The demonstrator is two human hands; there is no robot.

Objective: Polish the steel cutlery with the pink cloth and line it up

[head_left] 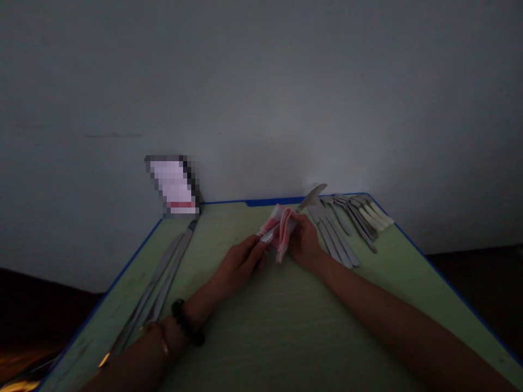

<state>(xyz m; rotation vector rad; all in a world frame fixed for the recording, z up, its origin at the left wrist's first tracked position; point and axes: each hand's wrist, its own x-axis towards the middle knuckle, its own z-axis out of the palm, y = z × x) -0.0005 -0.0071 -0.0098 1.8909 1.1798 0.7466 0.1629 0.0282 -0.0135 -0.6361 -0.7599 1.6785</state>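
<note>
Head | left fingers (pixel 256 252) grip knife (pixel 312 197) handle | right fingers (pixel 300 221) clasp cloth (pixel 285 233) around knife

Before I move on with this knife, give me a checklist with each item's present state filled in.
1. Left hand gripping the knife at its handle end: ok.
2. Cloth around the middle of the knife, held by the right hand: ok.
3. Blade tip pointing away from both hands: ok.
4. Blade not touching the cutlery on the right: cannot tell; they nearly overlap in this single view.
5. Blade free of marks: cannot tell, too dim.
6. Left forearm clear of the long utensils on the left: cannot tell; it covers their near ends.
</note>
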